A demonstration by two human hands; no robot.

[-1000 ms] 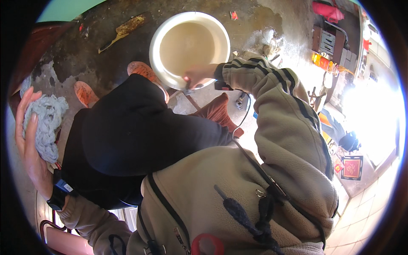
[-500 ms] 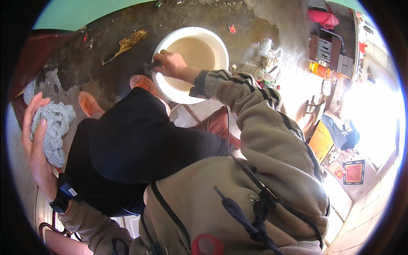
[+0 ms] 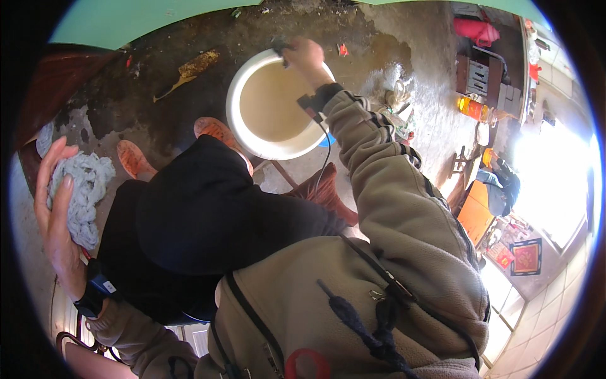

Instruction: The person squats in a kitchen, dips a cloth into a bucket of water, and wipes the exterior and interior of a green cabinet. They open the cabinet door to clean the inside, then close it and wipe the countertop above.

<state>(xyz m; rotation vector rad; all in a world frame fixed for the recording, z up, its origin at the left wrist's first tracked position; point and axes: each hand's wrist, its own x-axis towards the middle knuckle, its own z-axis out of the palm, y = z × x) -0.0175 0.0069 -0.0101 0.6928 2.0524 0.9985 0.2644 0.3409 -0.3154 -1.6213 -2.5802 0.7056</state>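
Observation:
A white basin holds cloudy, pale brown water. At its far rim is my right hand, slightly blurred and closed on a small dark thing whose kind I cannot make out. My right forearm passes over the basin's right side. Far to the left, a crumpled light grey cloth sits in my left hand, between the fingers and thumb. My left hand stays well apart from the basin.
A brush-like tool with a pale handle lies on the wet concrete floor left of the basin. Glass jars stand to the right, and a bottle of orange liquid farther off. Orange slippers are near my knees.
My right hand has gone from the basin's left rim to its far rim, carrying the dark thing. The basin has shifted slightly. My left hand and the cloth are almost unmoved.

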